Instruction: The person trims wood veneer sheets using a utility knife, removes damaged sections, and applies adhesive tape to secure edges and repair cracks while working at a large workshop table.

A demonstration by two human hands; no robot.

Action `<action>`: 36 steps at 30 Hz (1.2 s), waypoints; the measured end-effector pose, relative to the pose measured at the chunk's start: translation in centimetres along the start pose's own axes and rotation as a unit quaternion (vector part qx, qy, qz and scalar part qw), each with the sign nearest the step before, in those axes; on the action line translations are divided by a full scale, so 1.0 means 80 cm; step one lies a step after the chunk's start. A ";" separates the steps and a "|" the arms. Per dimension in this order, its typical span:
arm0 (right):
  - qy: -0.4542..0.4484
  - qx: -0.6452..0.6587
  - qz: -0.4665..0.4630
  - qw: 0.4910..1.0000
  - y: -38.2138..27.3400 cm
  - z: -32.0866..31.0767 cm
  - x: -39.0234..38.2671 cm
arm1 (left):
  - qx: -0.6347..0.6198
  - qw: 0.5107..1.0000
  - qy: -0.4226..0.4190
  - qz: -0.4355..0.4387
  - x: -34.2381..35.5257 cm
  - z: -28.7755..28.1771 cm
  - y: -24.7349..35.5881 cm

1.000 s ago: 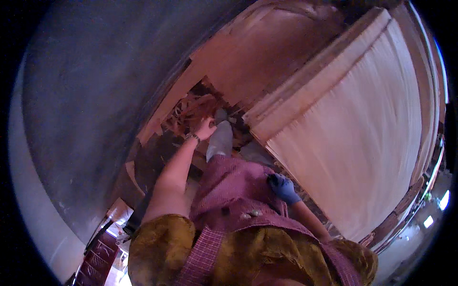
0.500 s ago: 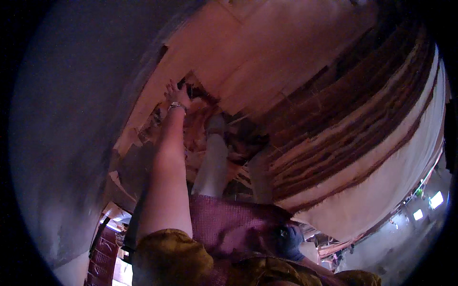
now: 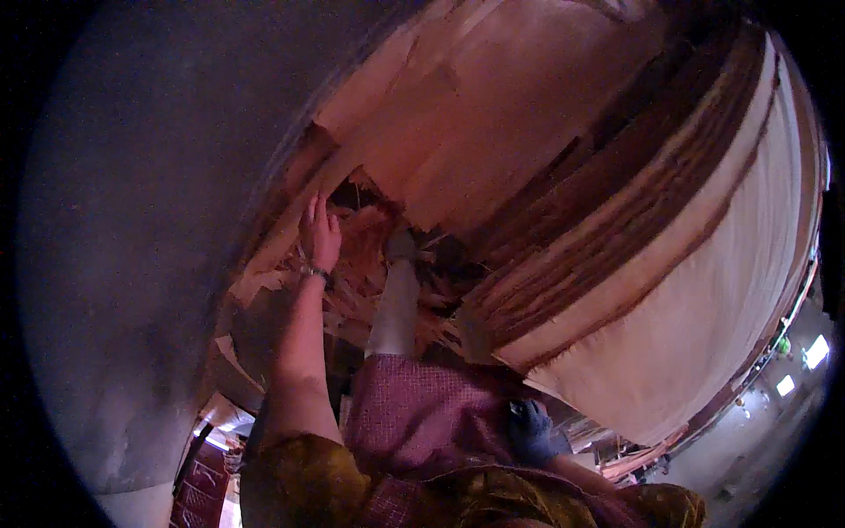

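My left hand (image 3: 322, 234), bare with a band at the wrist, reaches forward with its fingers stretched out. It lies against the edge of a thin wood veneer sheet (image 3: 295, 231) beside the dark wall on the left. My right hand (image 3: 533, 433), in a grey-blue glove, is held low by my checked apron (image 3: 414, 400). Its fingers look curled around something small and dark that I cannot make out. Broad reddish veneer sheets (image 3: 519, 106) spread out ahead of me.
A stack of veneer sheets (image 3: 607, 238) with ragged edges rises on the right, with a pale sheet (image 3: 678, 326) on its near side. Torn wood scraps (image 3: 356, 304) litter the floor around my leg (image 3: 393, 304). A large grey surface (image 3: 158, 220) runs along the left.
My left hand has come back nearer to me, and its spread fingers have drawn together. My gloved right hand shows more clearly by the apron. The whole view has shifted slightly.
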State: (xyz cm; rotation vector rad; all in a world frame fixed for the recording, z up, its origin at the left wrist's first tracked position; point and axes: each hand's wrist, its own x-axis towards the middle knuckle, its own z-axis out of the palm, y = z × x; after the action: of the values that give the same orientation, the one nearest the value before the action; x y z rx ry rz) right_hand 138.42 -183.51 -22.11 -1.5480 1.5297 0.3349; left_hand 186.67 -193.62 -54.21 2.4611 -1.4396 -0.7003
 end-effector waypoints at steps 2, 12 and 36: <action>-0.011 0.008 -0.012 1.000 -0.007 0.002 -0.009 | 0.006 0.998 0.056 0.028 -0.025 -0.075 0.024; 0.070 0.057 0.002 0.996 -0.028 -0.001 -0.083 | -0.336 0.910 0.182 0.158 -0.051 -0.412 0.328; 0.471 0.382 0.269 0.748 0.299 0.159 -0.551 | -0.159 0.461 0.067 0.870 -0.803 -0.402 1.050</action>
State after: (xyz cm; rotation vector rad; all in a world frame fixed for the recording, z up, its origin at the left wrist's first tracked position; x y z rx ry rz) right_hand 113.28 -141.06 -6.50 -0.5252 2.4441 -0.8407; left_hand 111.96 -182.45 26.44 -0.1012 -2.2712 -0.1052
